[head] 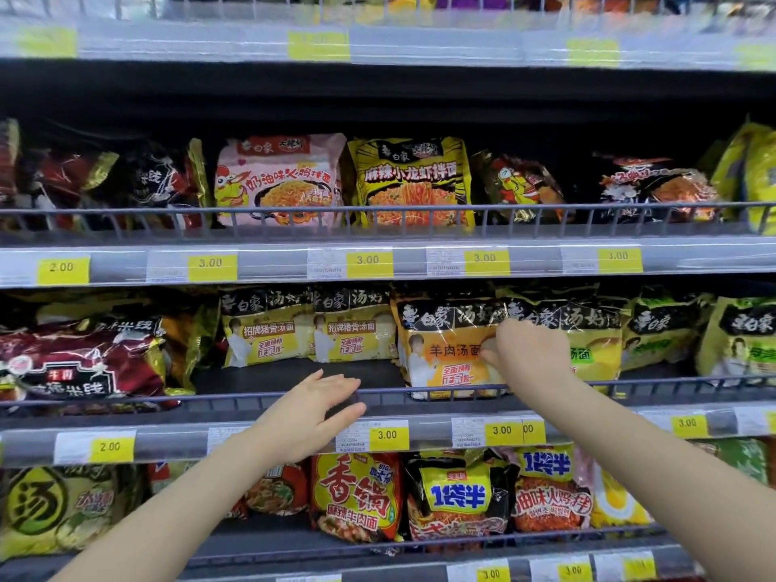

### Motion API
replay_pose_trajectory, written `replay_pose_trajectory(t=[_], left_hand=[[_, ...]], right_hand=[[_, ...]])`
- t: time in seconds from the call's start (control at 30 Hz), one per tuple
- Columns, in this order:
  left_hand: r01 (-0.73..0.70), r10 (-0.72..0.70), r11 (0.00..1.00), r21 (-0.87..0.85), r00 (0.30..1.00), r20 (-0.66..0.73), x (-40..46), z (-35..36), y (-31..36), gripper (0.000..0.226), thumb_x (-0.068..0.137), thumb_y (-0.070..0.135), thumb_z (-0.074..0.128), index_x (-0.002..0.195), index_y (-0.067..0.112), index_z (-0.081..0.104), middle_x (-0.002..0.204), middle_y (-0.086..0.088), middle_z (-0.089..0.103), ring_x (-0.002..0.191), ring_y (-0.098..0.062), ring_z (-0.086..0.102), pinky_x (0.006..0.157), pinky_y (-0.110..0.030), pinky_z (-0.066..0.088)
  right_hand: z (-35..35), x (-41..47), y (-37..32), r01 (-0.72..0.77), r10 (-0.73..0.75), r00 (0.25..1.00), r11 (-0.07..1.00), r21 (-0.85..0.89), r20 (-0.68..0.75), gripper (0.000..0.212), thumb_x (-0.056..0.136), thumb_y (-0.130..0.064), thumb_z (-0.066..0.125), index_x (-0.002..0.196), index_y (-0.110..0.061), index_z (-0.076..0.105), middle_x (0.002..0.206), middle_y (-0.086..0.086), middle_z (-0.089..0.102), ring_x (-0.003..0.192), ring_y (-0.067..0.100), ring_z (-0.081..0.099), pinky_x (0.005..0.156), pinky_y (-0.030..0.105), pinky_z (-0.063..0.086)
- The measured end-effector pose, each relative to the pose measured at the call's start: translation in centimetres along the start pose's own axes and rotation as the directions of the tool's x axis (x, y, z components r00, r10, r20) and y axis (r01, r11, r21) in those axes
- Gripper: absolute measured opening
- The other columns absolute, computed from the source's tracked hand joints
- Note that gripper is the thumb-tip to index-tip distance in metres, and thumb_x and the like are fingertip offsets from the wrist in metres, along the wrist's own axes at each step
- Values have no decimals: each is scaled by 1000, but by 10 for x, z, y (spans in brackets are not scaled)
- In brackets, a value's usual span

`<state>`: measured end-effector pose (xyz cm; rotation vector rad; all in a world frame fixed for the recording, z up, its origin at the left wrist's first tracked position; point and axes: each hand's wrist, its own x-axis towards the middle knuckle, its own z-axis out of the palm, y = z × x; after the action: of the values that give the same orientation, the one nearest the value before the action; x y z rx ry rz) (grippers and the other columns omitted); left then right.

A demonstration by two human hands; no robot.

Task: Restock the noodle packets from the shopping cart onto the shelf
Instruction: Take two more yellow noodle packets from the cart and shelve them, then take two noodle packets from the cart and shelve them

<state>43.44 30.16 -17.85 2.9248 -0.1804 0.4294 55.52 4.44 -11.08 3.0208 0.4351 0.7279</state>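
Note:
An orange and black noodle packet [445, 354] stands upright at the front of the middle shelf [268, 399], just behind the wire rail. My right hand [525, 350] rests against its right front, fingers curled down onto the wrapper. My left hand [319, 409] hovers open in front of the rail, fingers straight, before a bare dark gap on the shelf. Two pale yellow packets [310, 338] stand behind that gap. The shopping cart is out of view.
Rows of noodle packets fill the upper shelf [378, 178] and the lower shelf [420, 497]. Dark red packets [79, 363] lie to the left on the middle shelf, green ones [667, 333] to the right. Yellow price tags [386, 434] line each shelf edge.

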Motion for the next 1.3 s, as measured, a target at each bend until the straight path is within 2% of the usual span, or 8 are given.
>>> replay_pose_trajectory(t=[0.07, 0.17, 0.33, 0.43, 0.8, 0.93, 1.1, 1.3], left_hand=[[-21, 16, 996, 85, 998, 65, -2, -8, 3, 106, 66, 82, -6, 149, 23, 24, 154, 7, 26, 142, -5, 17, 114, -22, -3], [-9, -8, 990, 140, 993, 121, -9, -22, 10, 105, 64, 77, 0, 150, 19, 15, 157, 4, 17, 144, -8, 14, 111, -19, -4], [86, -113, 979, 185, 984, 140, -40, -62, 19, 65, 94, 53, 35, 148, 19, 24, 156, 1, 24, 142, -12, 21, 113, -21, 10], [152, -197, 957, 246, 966, 169, -69, -93, 15, 56, 97, 44, 39, 145, 17, 33, 153, -1, 30, 139, -16, 29, 112, -27, 21], [522, -557, 780, 345, 830, 3, -241, -169, -24, 39, 95, 41, 43, 125, 18, 54, 124, 0, 58, 106, -18, 57, 84, -34, 49], [655, -703, 636, 407, 710, -44, -310, -183, -37, 40, 95, 39, 42, 126, 17, 53, 123, -1, 57, 108, -21, 56, 83, -33, 46], [813, -860, 412, 412, 497, -119, -401, -204, -54, 44, 88, 45, 40, 121, 20, 54, 123, -2, 59, 110, -24, 57, 88, -37, 47], [899, -934, 81, 430, 219, -281, -492, -231, -45, 38, 90, 38, 45, 120, 16, 55, 122, -2, 58, 115, -24, 53, 89, -32, 41]], right_hand=[[-9, -5, -5, 87, -90, 995, 993, -81, -32, 28, 96, -36, 47, 102, -10, 56, 91, 1, 64, 82, 23, 66, 60, 28, 37], [-20, -12, -16, 244, -243, 970, 970, -27, 15, 38, 97, -29, 44, 128, -7, 40, 120, 7, 58, 103, 27, 63, 68, 33, 42], [-34, -29, -49, 489, -495, 851, 869, 80, 172, 39, 97, -36, 44, 129, -13, 41, 125, 8, 55, 110, 29, 58, 71, 35, 42], [-47, -38, -78, 572, -585, 787, 811, 125, 196, 42, 96, -37, 44, 132, -15, 44, 127, 7, 56, 113, 28, 57, 83, 38, 48], [-94, -84, -230, 838, -861, 509, 489, 243, -24, 35, 97, -37, 42, 124, -17, 50, 115, 2, 62, 102, 24, 61, 68, 32, 45], [-106, -115, -298, 901, -919, 381, 345, 264, -99, 32, 96, -37, 42, 118, -17, 52, 116, 3, 62, 107, 26, 60, 75, 35, 45], [-124, -147, -393, 937, -971, 186, 129, 326, -150, 31, 98, -36, 40, 119, -17, 53, 111, 2, 63, 96, 23, 63, 69, 33, 49], [-143, -196, -485, 940, -965, -7, -97, 329, -263, 34, 96, -38, 42, 122, -18, 51, 117, 1, 62, 107, 24, 60, 73, 33, 45]])
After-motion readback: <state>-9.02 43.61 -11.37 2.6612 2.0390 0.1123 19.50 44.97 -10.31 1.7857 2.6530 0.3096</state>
